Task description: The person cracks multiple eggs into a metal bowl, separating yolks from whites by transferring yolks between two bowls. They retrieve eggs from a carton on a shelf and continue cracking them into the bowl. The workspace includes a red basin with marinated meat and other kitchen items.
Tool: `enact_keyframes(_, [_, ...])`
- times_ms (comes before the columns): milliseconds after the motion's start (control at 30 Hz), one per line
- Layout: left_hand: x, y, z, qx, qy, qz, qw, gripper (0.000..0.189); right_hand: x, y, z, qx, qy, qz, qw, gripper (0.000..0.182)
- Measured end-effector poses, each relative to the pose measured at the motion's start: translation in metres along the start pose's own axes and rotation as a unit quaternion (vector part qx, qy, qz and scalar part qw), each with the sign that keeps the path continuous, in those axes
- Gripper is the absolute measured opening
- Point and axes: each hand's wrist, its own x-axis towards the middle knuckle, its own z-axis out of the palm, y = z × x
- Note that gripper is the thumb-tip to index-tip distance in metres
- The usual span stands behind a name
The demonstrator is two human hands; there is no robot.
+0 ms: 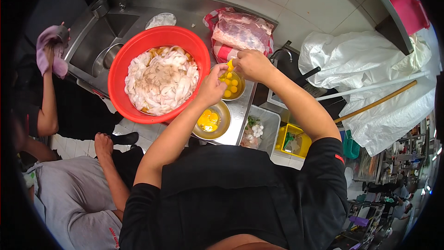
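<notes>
Both my hands meet above a metal bowl (241, 92) that holds several whole egg yolks in clear egg white. A bright yolk (230, 64) shows between my left hand (214, 85) and my right hand (250, 65). My right fingers are bunched over something too hidden to name. The left fingers are curled beside the yolk; whether they grip anything is unclear. Nearer to me stands a second metal bowl (224, 125) with yellow yolks. On the left, a big red plastic basin (116, 86) holds pale, wet strips and a brownish liquid.
Raw meat (242, 31) lies on a red-and-white bag behind the bowls. A steel sink (86, 52) is at the left. Two co-workers are on the left, one holding a pink cloth (45, 48). A bin with eggshells (274, 121) and a yellow basket (308, 147) stand below the counter.
</notes>
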Motion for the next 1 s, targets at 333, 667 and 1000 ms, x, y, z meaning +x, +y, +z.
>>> enact_keyframes(333, [-0.0001, 0.0024, -0.0005, -0.003, -0.012, -0.011, 1.000, 0.053, -0.0012, 0.0005, 0.0020, -0.001, 0.013, 0.003, 1.000, 0.017])
enact_keyframes(667, [0.0053, -0.0032, -0.0004, -0.012, -0.006, 0.010, 1.000, 0.053, -0.0009, 0.0032, 0.0008, -0.006, 0.039, 0.005, 0.999, 0.016])
enact_keyframes(1000, [0.0070, 0.0010, -0.0020, -0.080, -0.011, 0.016, 0.997, 0.056, -0.0054, 0.0042, 0.0074, 0.073, 0.083, 0.056, 0.992, 0.017])
